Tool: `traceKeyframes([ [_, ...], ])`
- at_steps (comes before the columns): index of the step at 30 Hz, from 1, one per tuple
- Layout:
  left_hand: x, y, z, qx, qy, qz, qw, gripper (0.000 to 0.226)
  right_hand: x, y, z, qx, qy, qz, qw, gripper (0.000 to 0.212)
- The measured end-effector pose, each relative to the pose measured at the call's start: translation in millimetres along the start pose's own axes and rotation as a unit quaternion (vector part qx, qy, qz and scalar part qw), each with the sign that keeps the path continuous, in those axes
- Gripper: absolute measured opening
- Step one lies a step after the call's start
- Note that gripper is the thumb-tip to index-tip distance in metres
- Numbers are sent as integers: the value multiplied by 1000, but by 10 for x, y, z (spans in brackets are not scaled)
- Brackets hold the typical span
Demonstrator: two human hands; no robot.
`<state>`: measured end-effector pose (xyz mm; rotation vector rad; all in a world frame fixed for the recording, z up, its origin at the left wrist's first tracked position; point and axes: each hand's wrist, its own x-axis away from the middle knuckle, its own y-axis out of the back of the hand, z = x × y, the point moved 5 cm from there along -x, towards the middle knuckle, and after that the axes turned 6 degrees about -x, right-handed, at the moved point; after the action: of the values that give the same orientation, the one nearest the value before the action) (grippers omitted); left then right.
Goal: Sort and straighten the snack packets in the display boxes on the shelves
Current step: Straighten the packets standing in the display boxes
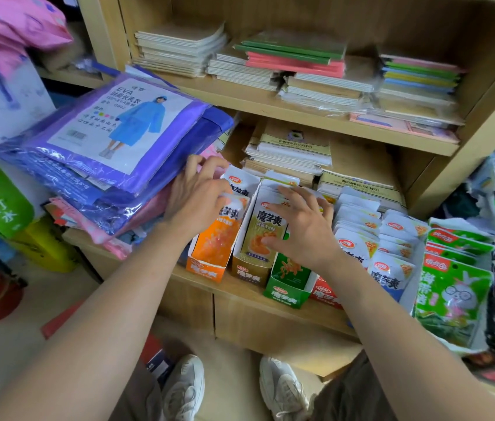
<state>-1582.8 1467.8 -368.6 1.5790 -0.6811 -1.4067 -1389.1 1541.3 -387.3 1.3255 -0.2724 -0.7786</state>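
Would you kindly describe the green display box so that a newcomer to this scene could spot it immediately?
On the wooden shelf unit's lower shelf, a row of snack cartons stands along the front edge. The green display box is third from the left, just below the right hand, between a tan box and a red box. It is the row's only green carton.
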Motion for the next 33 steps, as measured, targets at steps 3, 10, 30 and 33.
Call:
traceKeyframes([
  [3,1,83,-29,18,47,-94,994,8,0,-6,-6,-4,0,3,1000,66],
  [10,51,-237,-97,-34,-20,4,999,34,11,0,-6,-4,-4,12,1000,65],
  [30,-169,-31,-78,-24,-109,211,971,28,8,11,-19,-25,-6,11,1000,66],
  [33,-166,43,-16,39,-89,215,972,17,3,36,-18,-39,-5,6,999,66],
])
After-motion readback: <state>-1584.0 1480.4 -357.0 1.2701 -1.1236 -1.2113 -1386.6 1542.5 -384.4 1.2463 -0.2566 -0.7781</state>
